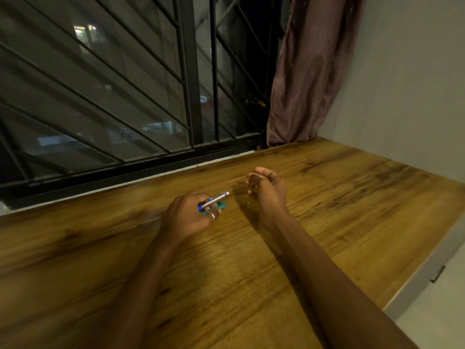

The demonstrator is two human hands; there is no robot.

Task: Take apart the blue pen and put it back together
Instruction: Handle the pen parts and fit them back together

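Blue pen's one barrel sat clasped in the left hand; right hand pinched one thin refill; two small parts lay between

Dim warm indoor light; soft blur; wide-angle edges bend.

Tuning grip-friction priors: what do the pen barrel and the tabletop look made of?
The pen barrel: silvery, glossy highlight, so metal or metallised plastic; blue ends look plastic. The tabletop: wood grain with a smooth sheen, probably laminate or varnished wood.
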